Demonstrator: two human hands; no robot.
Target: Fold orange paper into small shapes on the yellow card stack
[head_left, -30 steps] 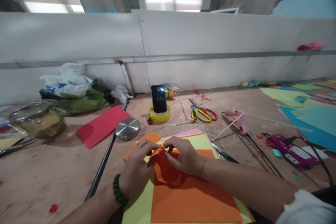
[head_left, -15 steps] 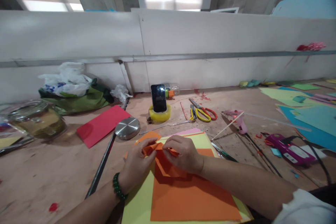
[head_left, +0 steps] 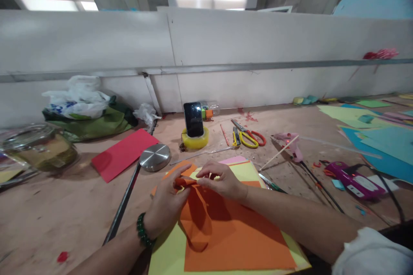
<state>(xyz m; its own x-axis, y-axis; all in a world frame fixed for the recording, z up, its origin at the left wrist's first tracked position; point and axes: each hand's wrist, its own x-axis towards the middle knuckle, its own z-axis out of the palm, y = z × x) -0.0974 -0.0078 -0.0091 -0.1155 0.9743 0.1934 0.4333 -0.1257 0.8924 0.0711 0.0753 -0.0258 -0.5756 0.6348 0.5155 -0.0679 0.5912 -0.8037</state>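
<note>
My left hand (head_left: 167, 200), with a green bead bracelet (head_left: 144, 230) on its wrist, is closed around the gathered top of a folded orange paper piece (head_left: 197, 223). Fingers of my right hand (head_left: 222, 180) pinch the same gathered edge from the other side. Below the pinch, the piece hangs down in a curved, pleated flap. Under it lies a flat orange sheet (head_left: 245, 245) on top of yellow paper (head_left: 166, 249). Another bit of orange paper (head_left: 185, 167) shows behind my left hand. My fingers partly hide the gathered edge.
Ahead, a phone (head_left: 193, 119) leans in a yellow tape roll (head_left: 195, 141). Scissors (head_left: 248, 133), a pink glue gun (head_left: 290, 144) and a purple device (head_left: 353, 180) lie to the right. A round metal lid (head_left: 155, 157), red paper (head_left: 124, 154) and a glass jar (head_left: 40, 148) are at left.
The orange piece has turned and narrowed between my hands, and its flap now hangs lower and further left. My right hand has shifted slightly upward along the gathered edge.
</note>
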